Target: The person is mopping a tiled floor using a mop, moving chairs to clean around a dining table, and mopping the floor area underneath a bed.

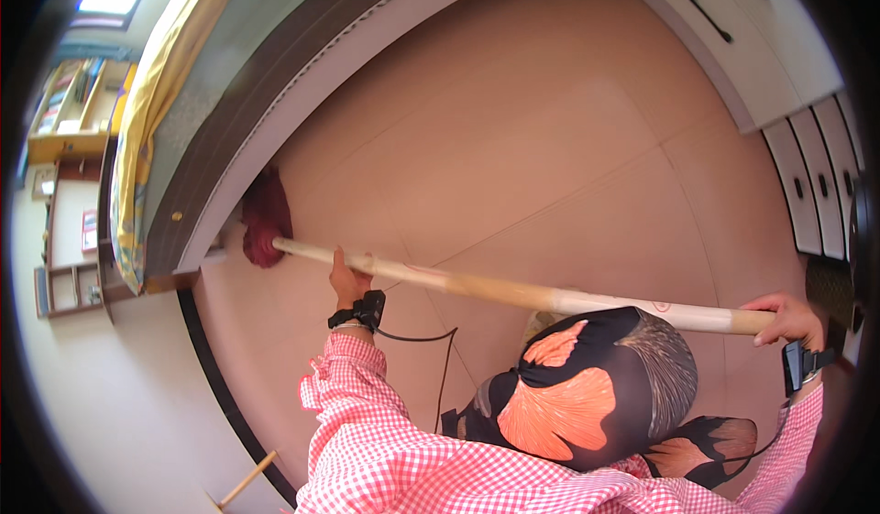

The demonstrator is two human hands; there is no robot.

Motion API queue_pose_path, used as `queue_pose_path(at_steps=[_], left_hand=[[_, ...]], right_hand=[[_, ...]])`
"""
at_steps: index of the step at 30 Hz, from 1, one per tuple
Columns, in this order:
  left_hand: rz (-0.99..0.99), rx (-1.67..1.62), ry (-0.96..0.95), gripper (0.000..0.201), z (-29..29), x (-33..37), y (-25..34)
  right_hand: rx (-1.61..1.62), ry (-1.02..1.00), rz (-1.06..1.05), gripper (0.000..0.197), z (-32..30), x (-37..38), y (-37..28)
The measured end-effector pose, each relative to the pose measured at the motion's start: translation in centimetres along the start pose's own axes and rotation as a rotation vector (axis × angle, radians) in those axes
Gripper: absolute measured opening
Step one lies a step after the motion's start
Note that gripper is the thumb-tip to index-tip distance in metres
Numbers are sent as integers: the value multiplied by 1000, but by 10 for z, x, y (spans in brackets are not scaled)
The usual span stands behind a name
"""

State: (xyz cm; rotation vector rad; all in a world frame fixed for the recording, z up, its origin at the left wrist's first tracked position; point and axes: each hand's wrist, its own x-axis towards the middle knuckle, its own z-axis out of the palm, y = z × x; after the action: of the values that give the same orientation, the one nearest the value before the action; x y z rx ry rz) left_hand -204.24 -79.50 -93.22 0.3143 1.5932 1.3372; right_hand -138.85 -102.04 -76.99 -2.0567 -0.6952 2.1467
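Observation:
A long pale wooden pole runs across in front of me, sloping down from left to right. At its far left end a bunched maroon cloth lies on the floor against the bed's lower edge, so the whole looks like a mop. My left hand grips the pole near the cloth end. Farther right, my right hand is closed around the pole's other end. Both wrists wear black devices with cables. Part of the cloth is in the bed's shadow.
A bed with a dark brown frame fills the upper left. White drawers with black handles stand at the upper right. Wall shelves hang at the left. A short wooden stick shows at the lower left, by the white wall.

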Motion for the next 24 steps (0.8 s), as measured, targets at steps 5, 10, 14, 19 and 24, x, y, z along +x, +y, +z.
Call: queue_pose_path(at_steps=[5, 10, 14, 19, 24], left_hand=[[-131, 143, 66, 30, 17, -12, -25], [-154, 222, 70, 20, 57, -58, -45], [-153, 246, -42, 20, 87, -79, -87], [-234, 262, -223, 21, 130, -127, -107], [-257, 366, -246, 23, 188, -186, -124]], right_hand=[[196, 207, -35, 37, -13, -37, 78], [349, 433, -139, 24, -22, -58, 146], [311, 732, -148, 36, -33, -63, 227], [357, 919, 77, 31, -39, -92, 325], [536, 1145, 249, 28, 2, -161, 404]])
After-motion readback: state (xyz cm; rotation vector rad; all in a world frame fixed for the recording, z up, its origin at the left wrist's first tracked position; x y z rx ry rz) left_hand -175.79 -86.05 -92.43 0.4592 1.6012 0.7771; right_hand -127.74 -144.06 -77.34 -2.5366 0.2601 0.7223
